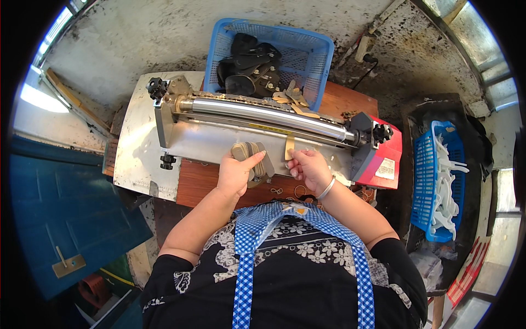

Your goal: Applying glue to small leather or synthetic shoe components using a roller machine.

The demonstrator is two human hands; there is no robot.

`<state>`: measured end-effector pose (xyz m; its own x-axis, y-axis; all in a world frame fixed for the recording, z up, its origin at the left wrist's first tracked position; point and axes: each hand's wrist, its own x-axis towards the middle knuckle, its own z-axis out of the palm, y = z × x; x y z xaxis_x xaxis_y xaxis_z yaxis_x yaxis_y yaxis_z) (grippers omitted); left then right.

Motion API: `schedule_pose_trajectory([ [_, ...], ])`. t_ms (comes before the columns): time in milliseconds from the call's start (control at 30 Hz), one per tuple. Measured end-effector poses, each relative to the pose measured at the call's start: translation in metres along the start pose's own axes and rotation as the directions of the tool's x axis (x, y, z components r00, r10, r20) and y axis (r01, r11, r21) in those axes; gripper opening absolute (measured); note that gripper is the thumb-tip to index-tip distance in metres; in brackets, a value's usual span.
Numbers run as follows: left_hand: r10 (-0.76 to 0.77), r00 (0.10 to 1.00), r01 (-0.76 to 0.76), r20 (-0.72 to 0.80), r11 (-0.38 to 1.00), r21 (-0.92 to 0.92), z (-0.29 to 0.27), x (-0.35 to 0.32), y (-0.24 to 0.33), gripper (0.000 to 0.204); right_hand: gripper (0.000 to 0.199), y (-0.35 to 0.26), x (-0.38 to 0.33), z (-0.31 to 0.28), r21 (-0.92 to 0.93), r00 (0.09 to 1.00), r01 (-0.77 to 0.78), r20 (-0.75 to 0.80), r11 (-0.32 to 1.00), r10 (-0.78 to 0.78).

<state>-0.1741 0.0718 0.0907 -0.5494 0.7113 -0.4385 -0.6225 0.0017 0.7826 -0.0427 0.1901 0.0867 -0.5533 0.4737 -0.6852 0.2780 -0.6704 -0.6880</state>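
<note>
My left hand (236, 171) is closed around a stack of flat tan and grey pieces with rounded ends (255, 159), the thumb pressing across the top. To its right, my right hand (310, 169) pinches a single narrow tan strip (289, 147) between thumb and fingers. The strip stands over the bare metal bed (219, 138) of a roller machine. Just beyond both hands runs the machine's shiny steel roller (263, 114), apart from the fingers. Part of the stack is hidden by my left hand.
Behind the roller a blue plastic basket (323, 60) holds black pieces (249, 63) and tan strips (291, 94). Black knobs (158, 88) flank the roller; the right end housing is red (390, 148). At right stands another blue basket (422, 181) with white pieces (445, 203). A blue door (71, 203) is at left.
</note>
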Motion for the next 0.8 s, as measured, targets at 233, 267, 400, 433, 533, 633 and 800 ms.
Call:
schedule_pose_trajectory([
  [233, 0.09, 0.996, -0.09, 0.005, 0.996, 0.022, 0.004, 0.001, -0.005, 0.023, 0.017, 0.003, -0.023, 0.024, -0.452, 0.952, 0.287, 0.237, 0.844, -0.197],
  [267, 0.089, 0.996, -0.089, 0.005, 0.996, 0.022, 0.003, 0.002, -0.006, 0.023, 0.018, 0.01, -0.017, 0.019, -0.294, 0.952, 0.286, 0.2, 0.912, -0.234],
  [400, 0.044, 0.999, -0.044, 0.008, 0.999, 0.005, -0.002, 0.004, -0.005, 0.025, 0.017, 0.006, -0.006, 0.005, -0.355, 0.936, 0.338, 0.025, 0.872, -0.352],
  [433, 0.027, 1.0, -0.027, 0.006, 1.0, -0.002, -0.002, 0.004, -0.003, 0.024, 0.017, 0.006, -0.004, 0.003, -0.355, 0.936, 0.337, 0.023, 0.872, -0.352],
  [533, 0.041, 0.996, -0.037, 0.074, 0.998, -0.052, 0.001, -0.001, 0.002, 0.023, 0.017, 0.004, 0.002, 0.006, -0.278, 0.96, 0.251, -0.053, 0.927, -0.276],
  [633, 0.052, 0.997, -0.053, 0.056, 0.999, 0.01, 0.0, 0.003, -0.005, 0.023, 0.021, 0.003, 0.006, 0.009, -0.012, 0.914, 0.402, -0.051, 0.916, -0.402],
  [800, 0.056, 0.998, -0.057, 0.026, 0.998, 0.04, 0.002, 0.001, -0.005, 0.025, 0.02, 0.005, -0.018, 0.019, -0.477, 0.931, 0.36, 0.23, 0.802, -0.282],
])
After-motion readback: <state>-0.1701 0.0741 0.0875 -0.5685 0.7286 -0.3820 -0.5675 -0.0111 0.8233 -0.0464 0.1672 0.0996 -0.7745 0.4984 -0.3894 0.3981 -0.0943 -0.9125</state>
